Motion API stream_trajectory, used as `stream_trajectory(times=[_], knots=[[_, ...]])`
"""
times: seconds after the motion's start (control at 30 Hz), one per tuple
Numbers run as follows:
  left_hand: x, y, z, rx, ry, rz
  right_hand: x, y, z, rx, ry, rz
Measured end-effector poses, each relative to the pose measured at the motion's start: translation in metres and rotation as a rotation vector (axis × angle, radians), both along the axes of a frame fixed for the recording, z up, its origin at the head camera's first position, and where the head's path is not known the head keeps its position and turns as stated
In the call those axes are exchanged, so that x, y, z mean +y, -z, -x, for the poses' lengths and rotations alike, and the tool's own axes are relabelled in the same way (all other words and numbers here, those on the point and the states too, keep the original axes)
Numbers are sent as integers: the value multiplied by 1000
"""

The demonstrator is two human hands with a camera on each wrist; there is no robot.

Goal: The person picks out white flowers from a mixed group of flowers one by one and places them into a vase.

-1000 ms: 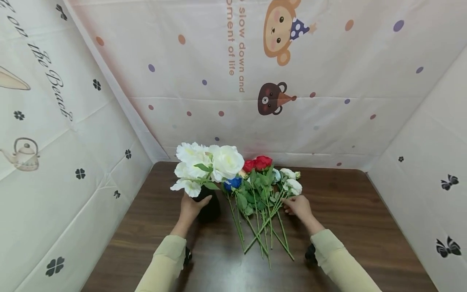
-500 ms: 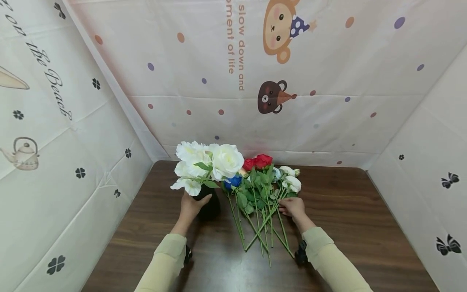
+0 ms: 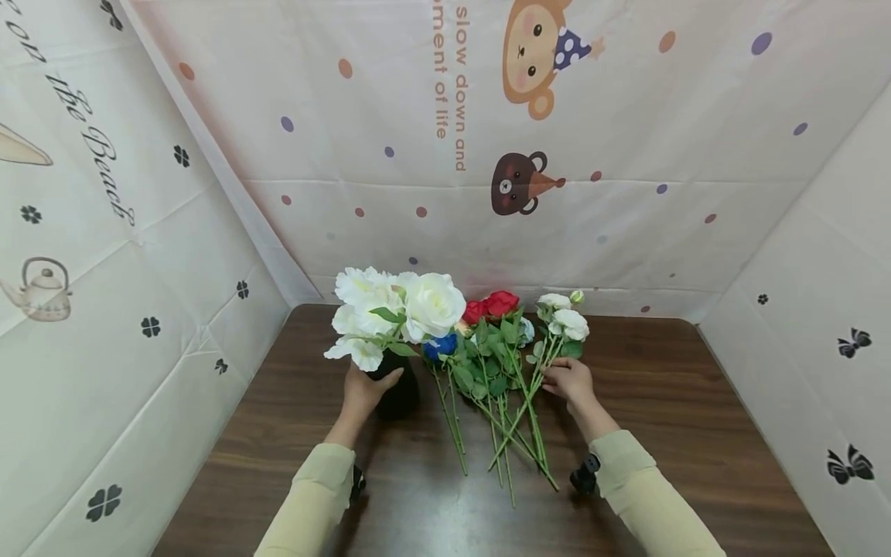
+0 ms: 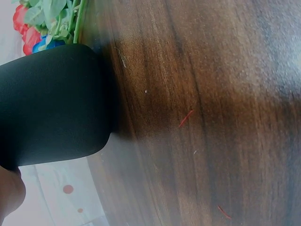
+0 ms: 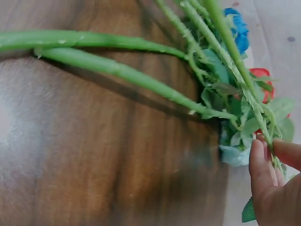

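My left hand [image 3: 363, 389] grips a black vase [image 3: 402, 398] that stands upright on the brown table [image 3: 647, 402]. The vase holds large white flowers [image 3: 397, 313]. In the left wrist view the vase [image 4: 51, 103] fills the left side, with my palm [image 4: 8, 194] at its lower edge. My right hand [image 3: 565, 381] pinches the stem of a white rose spray [image 3: 567, 319] and holds it tilted up from the pile. In the right wrist view my fingers [image 5: 268, 186] close round that thin green stem [image 5: 256, 110].
Red roses [image 3: 493, 305], a blue rose [image 3: 442, 346] and their leafy stems [image 3: 497, 433] lie fanned on the table between my hands. Printed fabric walls [image 3: 599, 193] close in the back and both sides.
My right hand took hold of the white rose spray and raised it, so its blooms moved up and to the right. My left hand stayed on the vase.
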State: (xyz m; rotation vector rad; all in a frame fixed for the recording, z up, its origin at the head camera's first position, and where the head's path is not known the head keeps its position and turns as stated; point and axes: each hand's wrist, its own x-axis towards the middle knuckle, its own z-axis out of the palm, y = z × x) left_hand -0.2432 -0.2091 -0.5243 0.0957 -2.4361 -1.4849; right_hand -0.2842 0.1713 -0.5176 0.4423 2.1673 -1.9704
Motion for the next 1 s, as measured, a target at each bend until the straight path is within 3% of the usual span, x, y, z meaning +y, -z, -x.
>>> stream_trajectory(times=[0.13, 0.47, 0.8, 1.0], knots=[[-1, 0, 0, 2, -4, -1, -5, -6, -1, 87, -19, -104], [0, -2, 3, 31, 2, 17, -13, -30, -5, 363, -32, -519], [0, -2, 2, 40, -14, 39, -18, -70, -14, 502, 2, -503], [1, -1, 0, 58, -16, 46, -21, -92, -31, 615, 76, -491]])
